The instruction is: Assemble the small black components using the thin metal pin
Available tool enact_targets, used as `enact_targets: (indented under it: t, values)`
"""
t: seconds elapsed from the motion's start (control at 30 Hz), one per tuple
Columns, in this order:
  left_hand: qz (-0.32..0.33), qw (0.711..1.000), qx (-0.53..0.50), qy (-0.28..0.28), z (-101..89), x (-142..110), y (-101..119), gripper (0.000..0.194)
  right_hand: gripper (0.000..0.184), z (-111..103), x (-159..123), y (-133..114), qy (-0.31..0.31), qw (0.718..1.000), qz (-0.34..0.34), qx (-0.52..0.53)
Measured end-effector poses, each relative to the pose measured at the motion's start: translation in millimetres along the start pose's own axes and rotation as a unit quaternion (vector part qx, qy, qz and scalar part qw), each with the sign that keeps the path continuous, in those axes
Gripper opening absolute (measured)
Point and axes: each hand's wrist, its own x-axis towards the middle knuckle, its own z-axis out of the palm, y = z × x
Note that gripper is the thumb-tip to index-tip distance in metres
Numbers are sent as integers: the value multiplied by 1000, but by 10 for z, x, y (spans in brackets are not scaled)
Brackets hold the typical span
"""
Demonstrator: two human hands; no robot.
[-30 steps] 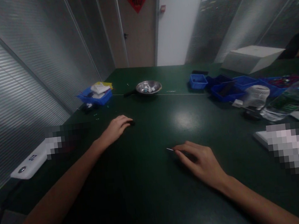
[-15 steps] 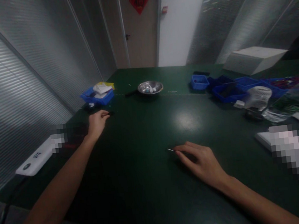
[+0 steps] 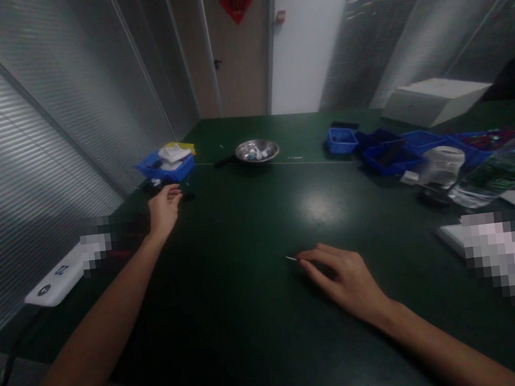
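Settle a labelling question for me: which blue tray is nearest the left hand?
The blue tray at left, just beyond the left hand, with a white item on it; the other blue trays all stand at right.

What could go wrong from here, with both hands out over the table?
The thin pale piece sits in only a fingertip pinch of the right hand, so it could slip or twist.
The small dark object at the left hand could be lost from sight against the dark green table.
The left hand might also bump the nearby blue tray.
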Motion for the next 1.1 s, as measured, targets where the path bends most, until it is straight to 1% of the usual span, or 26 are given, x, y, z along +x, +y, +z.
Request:
enact_targets:
  t: [0.2, 0.4, 0.5, 0.63, 0.7, 0.9, 1.1]
  values:
    - [4, 1000, -22, 10, 48, -9, 78, 23, 29, -5, 9, -11, -3, 1000, 4, 0]
    - [28, 999, 44, 15, 63, 10, 56, 22, 28, 0, 18, -10, -6, 1000, 7, -2]
    - [31, 998, 57, 5, 76, 52, 24, 21, 30, -4, 29, -28, -6, 1000, 7, -1]
    - [-13, 998, 55, -38, 92, 93, -30, 23, 31, -3, 42, -40, -3, 1000, 12, 2]
    - [-36, 997, 50, -51, 91, 97, -45, 25, 30, 5, 43, -30, -4, 1000, 13, 1]
    - [-87, 995, 24, -51, 73, 89, -54, 30, 29, 21, 44, -8, -4, 1000, 18, 3]
    - [-147, 987, -49, -44, 121, 179, -142, 32, 30, 0, 44, -41, -10, 1000, 18, 1]
